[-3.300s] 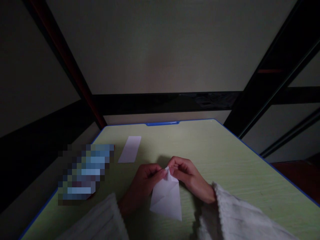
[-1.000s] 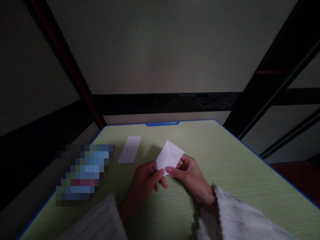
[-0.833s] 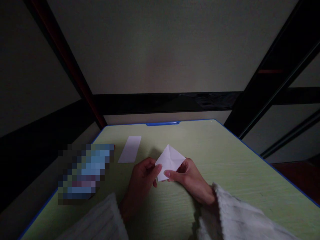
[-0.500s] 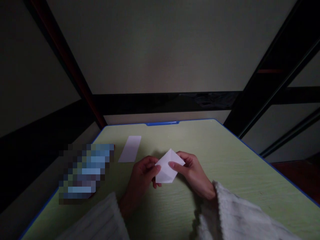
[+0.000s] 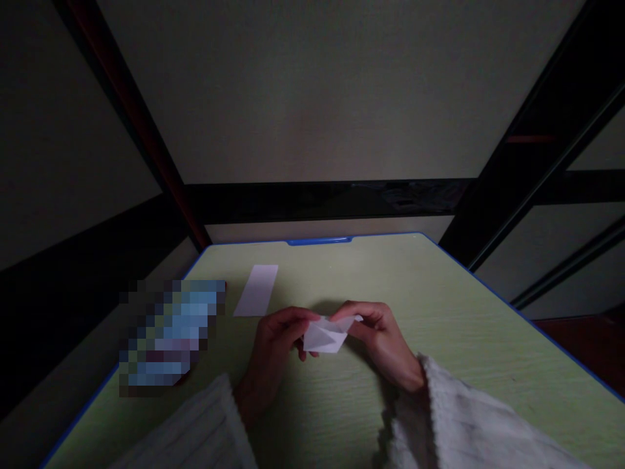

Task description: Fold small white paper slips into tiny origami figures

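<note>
A small white sheet of folded paper [image 5: 324,339] is held between both hands above the table, its upper part bent over and its lower edge facing me. My left hand [image 5: 279,335] pinches its left side, thumb and forefinger at the upper left edge. On the other side, my right hand [image 5: 375,326] grips the upper right part, with the thumb partly behind the paper. A second white paper strip [image 5: 256,290] lies flat on the table, beyond my left hand and to its left.
The pale green table [image 5: 469,365] has a blue edge and a blue handle-like piece [image 5: 319,241] at its far side. A pixelated, bluish object [image 5: 180,332] lies at the left. A light panel [image 5: 317,98] with a dark band stands behind the table.
The paper's upper point, raised and flat before, is now folded down, so the sheet looks shorter. Fingers of both hands have shifted to its top edge. The strip stays put.
</note>
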Motion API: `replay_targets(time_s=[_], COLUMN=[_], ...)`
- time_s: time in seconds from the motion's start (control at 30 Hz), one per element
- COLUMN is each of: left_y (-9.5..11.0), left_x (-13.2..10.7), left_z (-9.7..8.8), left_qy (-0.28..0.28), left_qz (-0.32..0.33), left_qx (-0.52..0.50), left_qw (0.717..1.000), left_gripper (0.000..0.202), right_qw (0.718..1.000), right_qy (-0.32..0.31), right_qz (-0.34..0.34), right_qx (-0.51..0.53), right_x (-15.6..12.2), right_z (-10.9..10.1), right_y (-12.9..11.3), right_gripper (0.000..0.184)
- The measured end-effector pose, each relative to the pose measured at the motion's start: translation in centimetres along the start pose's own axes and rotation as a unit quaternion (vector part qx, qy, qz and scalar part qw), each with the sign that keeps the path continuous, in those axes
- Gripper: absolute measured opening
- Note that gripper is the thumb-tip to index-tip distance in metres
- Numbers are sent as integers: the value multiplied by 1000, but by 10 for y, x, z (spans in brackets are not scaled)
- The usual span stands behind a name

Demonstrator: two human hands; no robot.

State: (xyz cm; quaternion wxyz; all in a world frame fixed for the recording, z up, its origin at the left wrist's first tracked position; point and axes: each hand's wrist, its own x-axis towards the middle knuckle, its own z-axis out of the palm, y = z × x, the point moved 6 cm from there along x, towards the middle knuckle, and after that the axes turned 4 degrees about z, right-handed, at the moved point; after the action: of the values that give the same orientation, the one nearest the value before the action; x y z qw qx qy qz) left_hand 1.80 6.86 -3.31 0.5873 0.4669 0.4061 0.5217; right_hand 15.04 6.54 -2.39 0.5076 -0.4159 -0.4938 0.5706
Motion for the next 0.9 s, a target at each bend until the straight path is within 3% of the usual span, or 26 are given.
replay_targets(time_s=[0.13,0.27,0.37,0.47,0.77,0.83,0.9], left_y=[-2,-8,-9,-5,2,2,3], left_x=[1,2,2,1,-1,-1,-1], left_z=[0,4,8,9,6,5,3], left_qy=[-3,-27,-55,-48,-24,-20,-13], left_qz=[-6,-29,-17,1,25,32,47], left_qx=[1,75,134,165,201,216,240], left_qw=[1000,996,989,985,979,976,970], left_gripper=[13,20,23,24,23,23,23], right_qw=[1000,996,995,994,955,955,973], right_qy=[-3,-26,-35,2,-19,-22,-21], right_qz=[-30,-75,-60,-54,-194,-188,-138], right_qx=[-9,-51,-70,-94,-223,-227,-185], right_x=[0,-3,-4,-2,-7,-7,-3], right_z=[0,4,5,1,6,7,5], right_y=[-4,-10,-7,-4,-23,-22,-15], right_gripper=[16,17,17,18,25,24,20])
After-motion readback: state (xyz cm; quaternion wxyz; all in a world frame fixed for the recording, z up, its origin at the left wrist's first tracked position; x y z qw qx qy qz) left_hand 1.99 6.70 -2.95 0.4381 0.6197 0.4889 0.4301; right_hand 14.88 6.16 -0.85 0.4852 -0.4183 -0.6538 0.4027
